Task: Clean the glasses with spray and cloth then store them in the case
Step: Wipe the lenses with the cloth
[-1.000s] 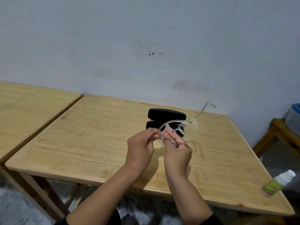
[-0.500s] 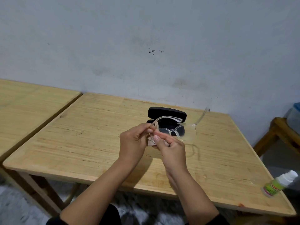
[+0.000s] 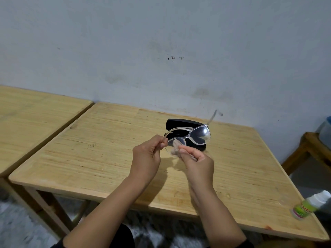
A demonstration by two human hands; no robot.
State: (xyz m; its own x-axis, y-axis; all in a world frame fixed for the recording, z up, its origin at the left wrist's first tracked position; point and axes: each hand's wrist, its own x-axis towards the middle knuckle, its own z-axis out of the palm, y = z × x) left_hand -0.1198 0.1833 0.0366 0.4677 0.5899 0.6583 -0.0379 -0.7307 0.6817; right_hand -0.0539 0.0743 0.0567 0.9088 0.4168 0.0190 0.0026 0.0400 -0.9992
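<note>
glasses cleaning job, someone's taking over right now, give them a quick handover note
Left hand: pinching the clear glasses at the frame's end, held above the table.
Right hand: pressing the cloth on the lens nearest the left hand.
Black case: open, behind the glasses.
Spray bottle: lying at the table's front right corner.
Done: wiping begun.
Left: finish both lenses, fold the temples, put the glasses in the case, close it.

Grey stained wall [image 3: 161,42]; two wooden tables [image 3: 89,158] [image 3: 26,113]; grey floor [image 3: 10,221].
</note>
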